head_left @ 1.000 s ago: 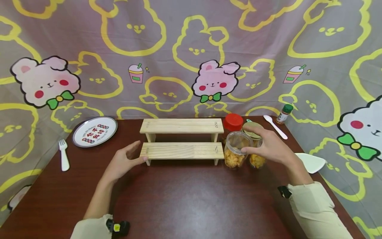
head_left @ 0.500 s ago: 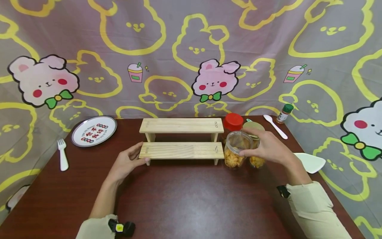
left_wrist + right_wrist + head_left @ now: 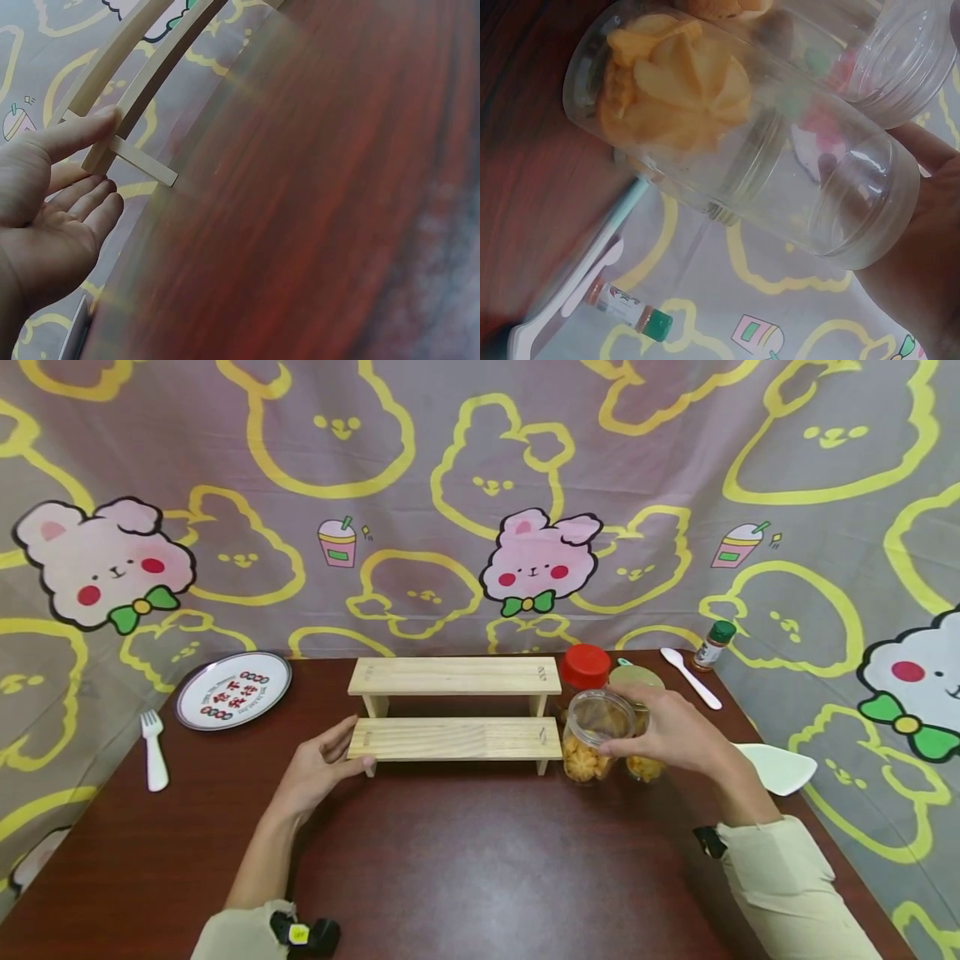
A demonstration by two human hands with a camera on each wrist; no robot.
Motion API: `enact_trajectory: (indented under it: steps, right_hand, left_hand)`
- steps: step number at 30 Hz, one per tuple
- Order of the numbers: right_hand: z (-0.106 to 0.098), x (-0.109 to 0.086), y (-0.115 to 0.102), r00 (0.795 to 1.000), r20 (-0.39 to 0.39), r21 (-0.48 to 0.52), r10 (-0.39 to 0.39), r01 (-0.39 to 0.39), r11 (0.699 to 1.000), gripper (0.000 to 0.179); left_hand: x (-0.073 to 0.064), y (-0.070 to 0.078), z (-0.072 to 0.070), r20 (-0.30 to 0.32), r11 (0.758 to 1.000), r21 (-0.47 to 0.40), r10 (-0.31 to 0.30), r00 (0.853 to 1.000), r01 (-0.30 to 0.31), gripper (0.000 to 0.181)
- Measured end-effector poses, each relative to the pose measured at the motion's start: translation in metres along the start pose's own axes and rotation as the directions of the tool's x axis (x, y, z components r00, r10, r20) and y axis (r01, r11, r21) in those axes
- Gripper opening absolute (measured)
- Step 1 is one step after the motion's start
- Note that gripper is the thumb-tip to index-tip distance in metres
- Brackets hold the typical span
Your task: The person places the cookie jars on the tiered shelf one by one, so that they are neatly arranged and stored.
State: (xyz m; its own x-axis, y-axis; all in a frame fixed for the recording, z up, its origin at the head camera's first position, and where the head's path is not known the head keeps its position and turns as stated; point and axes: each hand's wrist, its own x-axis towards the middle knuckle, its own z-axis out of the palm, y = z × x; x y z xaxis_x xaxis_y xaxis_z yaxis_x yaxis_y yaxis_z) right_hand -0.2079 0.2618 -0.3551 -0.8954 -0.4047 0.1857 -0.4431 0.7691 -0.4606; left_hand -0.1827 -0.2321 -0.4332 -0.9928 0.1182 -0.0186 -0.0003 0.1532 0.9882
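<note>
In the head view my left hand point(image 3: 318, 772) grips the left end of a two-tier wooden shelf point(image 3: 457, 739). The left wrist view shows that thumb on top of the lower board point(image 3: 142, 94), with the index finger underneath and the other fingers loosely bent. On the shelf's right, my right hand point(image 3: 667, 727) holds a clear jar of cookies point(image 3: 585, 760) near its lid, thumb at the front rim and fingers behind. A second cookie jar point(image 3: 643, 767) with a beige lid stands partly hidden under this hand. In the right wrist view, a transparent jar point(image 3: 697, 112) fills the foreground.
Behind the jars stands a red-lidded jar point(image 3: 585, 667). Further right lie a white spoon point(image 3: 692, 680), a green-capped seasoning bottle point(image 3: 712, 646) and a white spatula-like utensil point(image 3: 776, 768). A plate point(image 3: 234, 691) and a white fork point(image 3: 154, 752) lie on the left. A patterned cloth point(image 3: 420, 485) hangs behind the table.
My left fingers have closed onto the shelf's left end, the hand moving slightly right. My right fingers have come down and left around the jar's rim. Shelf and jars stay in place.
</note>
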Motion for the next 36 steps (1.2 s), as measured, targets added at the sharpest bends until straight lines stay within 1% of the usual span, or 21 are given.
enact_trajectory:
  steps: [6,11,15,20,24,28,32,36]
  right_hand:
    - [0.001,-0.001,0.001,1.000,-0.013,-0.010,-0.002,0.002,1.000,0.089]
    - [0.001,-0.002,0.001,0.999,-0.033,-0.007,-0.010,0.010,1.000,0.086]
    - [0.000,-0.002,0.002,0.996,-0.080,0.018,-0.048,0.050,0.999,0.082]
    - [-0.002,-0.002,0.002,0.982,-0.162,0.053,-0.093,0.103,0.993,0.077]
    - [-0.004,-0.002,0.001,0.979,-0.190,0.086,-0.074,0.092,0.992,0.077]
    - [-0.006,-0.002,-0.001,0.977,-0.210,0.125,-0.047,0.074,0.989,0.073]
    - [-0.008,-0.001,-0.005,0.964,-0.263,0.163,-0.034,0.080,0.983,0.070]
    - [-0.011,0.001,-0.010,0.942,-0.331,0.197,-0.049,0.120,0.973,0.070]
  left_hand:
    - [0.002,-0.002,-0.001,0.003,1.000,0.009,0.010,1.000,-0.010,0.084]
    - [0.003,-0.003,-0.001,0.001,1.000,0.011,-0.001,1.000,0.001,0.084]
    - [0.002,-0.001,0.000,0.001,1.000,0.005,-0.003,1.000,0.003,0.083]
    - [0.000,0.001,-0.001,0.004,1.000,-0.013,-0.001,1.000,0.001,0.082]
    - [-0.001,0.003,0.000,0.005,1.000,-0.020,-0.006,1.000,0.006,0.081]
    - [-0.001,0.003,0.000,0.005,1.000,-0.020,-0.008,1.000,0.009,0.081]
    - [-0.001,0.002,0.000,0.007,1.000,-0.020,-0.004,1.000,0.004,0.081]
    - [-0.002,0.001,-0.001,0.005,1.000,-0.017,-0.004,1.000,0.004,0.082]
